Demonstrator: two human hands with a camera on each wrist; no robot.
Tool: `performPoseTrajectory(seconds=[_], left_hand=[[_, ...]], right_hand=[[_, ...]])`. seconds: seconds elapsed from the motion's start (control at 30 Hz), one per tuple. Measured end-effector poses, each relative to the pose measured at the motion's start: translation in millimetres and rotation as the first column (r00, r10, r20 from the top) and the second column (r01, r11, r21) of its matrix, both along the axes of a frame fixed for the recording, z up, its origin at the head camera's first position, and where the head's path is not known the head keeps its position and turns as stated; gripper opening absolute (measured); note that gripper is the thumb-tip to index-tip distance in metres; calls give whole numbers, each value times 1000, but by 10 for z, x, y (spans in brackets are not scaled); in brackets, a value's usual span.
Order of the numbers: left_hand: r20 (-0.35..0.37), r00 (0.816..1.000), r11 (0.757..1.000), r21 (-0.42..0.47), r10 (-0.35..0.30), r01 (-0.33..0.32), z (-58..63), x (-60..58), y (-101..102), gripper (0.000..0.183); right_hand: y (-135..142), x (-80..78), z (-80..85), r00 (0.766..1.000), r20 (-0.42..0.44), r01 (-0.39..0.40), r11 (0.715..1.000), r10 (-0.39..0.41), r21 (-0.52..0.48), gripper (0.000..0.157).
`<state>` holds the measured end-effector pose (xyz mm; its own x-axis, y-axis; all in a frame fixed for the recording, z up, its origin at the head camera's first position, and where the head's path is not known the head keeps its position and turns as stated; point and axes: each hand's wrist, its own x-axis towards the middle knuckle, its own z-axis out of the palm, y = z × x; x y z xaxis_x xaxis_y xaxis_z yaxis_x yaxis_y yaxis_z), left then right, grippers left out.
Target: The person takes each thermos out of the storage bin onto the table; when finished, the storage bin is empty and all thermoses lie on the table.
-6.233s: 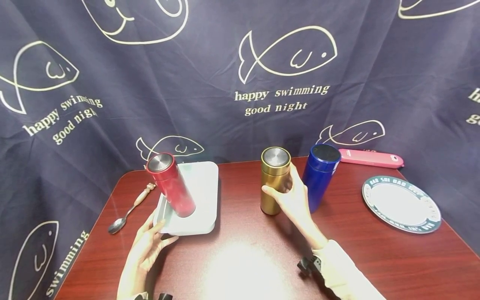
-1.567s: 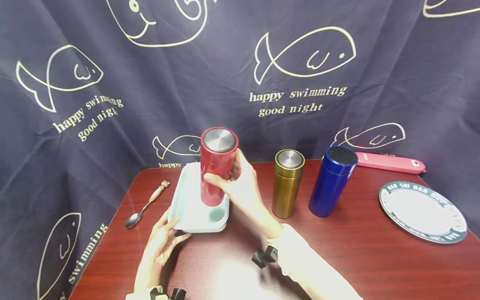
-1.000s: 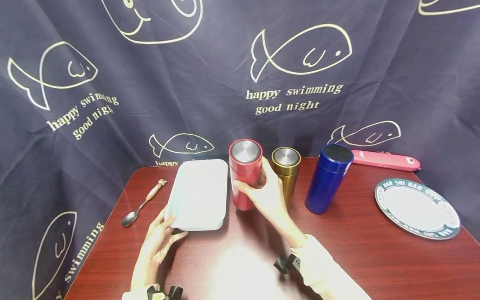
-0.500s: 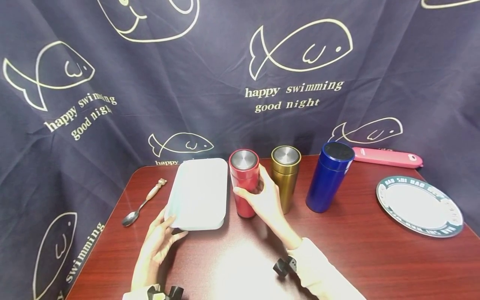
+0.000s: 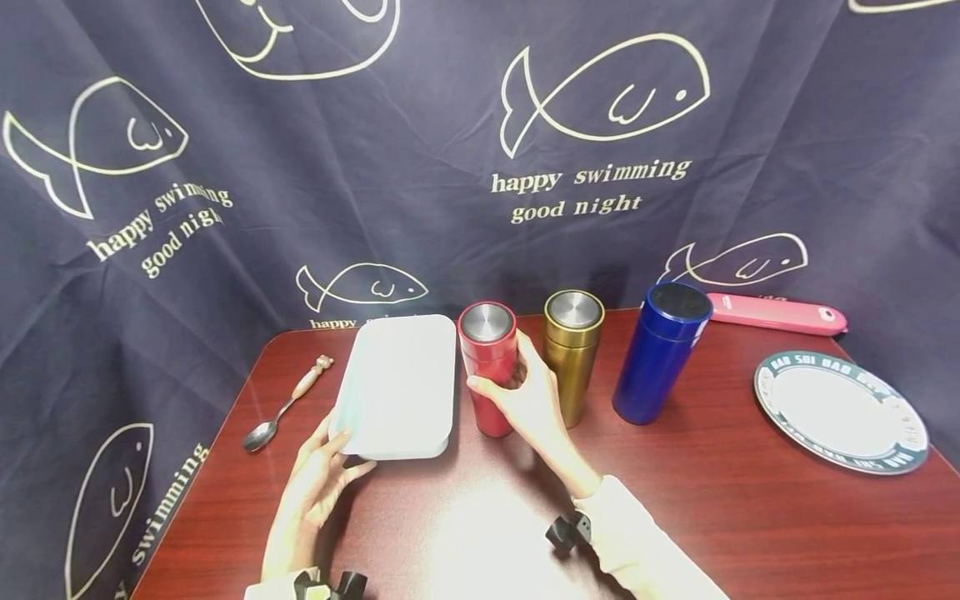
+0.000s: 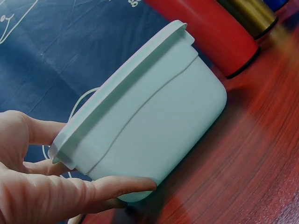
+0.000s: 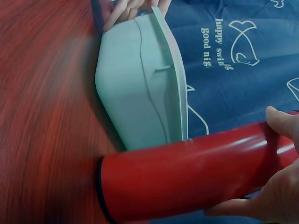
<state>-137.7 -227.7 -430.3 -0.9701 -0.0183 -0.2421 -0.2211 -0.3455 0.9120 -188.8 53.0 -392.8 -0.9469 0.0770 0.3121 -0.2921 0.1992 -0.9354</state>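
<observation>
A red thermos bottle (image 5: pixel 489 367) stands upright on the table just right of a pale green plastic box (image 5: pixel 401 387). My right hand (image 5: pixel 534 398) grips the bottle around its middle, thumb on the near side. In the right wrist view the bottle's dark base (image 7: pixel 103 189) appears to meet the tabletop. My left hand (image 5: pixel 317 475) holds the box's near left corner, with fingers (image 6: pixel 124 185) along its side and others at the rim. The box's top is overexposed. A gold thermos bottle (image 5: pixel 573 354) stands right behind my right hand, partly covered by it.
A blue thermos bottle (image 5: pixel 660 354) stands farther right. A pink case (image 5: pixel 776 314) lies at the back edge, and an oval plate (image 5: pixel 840 412) with a green rim lies at right. Left of the box is a spoon (image 5: pixel 288 404). A dark patterned cloth (image 5: pixel 450 208) hangs behind.
My right hand, first on the gold bottle, then lifted the red bottle off the box and brought it right and down to the table. My left hand stayed at the box's corner.
</observation>
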Motion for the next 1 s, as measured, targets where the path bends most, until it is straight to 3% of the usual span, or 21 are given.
performPoseTrajectory(seconds=[0.27, 0.4, 0.6, 0.8, 0.93, 1.0], left_hand=[[5, 1000, 1000, 4, 2, -2, 32, -25, -4, 62], [13, 1000, 1000, 1, 4, -4, 26, -19, -5, 63], [15, 1000, 1000, 7, 9, -9, 3, -46, -20, 63], [14, 1000, 1000, -2, 0, 0, -17, -61, -65, 64], [17, 1000, 997, -76, -5, 6, -8, -57, -101, 65], [30, 1000, 989, -149, -5, 9, 18, -50, -120, 68]], right_hand=[[27, 3, 23, 999, 26, 13, 980, -18, 201, 76], [25, 2, 76, 1000, -21, 7, 971, -2, 240, 85], [45, 51, 428, 980, -196, 9, 983, 28, 186, 98], [160, 205, 761, 962, -246, -102, 993, 115, 65, 97], [375, 305, 914, 923, -362, -134, 991, 133, 23, 89], [548, 331, 969, 889, -448, -93, 995, 96, 29, 82]])
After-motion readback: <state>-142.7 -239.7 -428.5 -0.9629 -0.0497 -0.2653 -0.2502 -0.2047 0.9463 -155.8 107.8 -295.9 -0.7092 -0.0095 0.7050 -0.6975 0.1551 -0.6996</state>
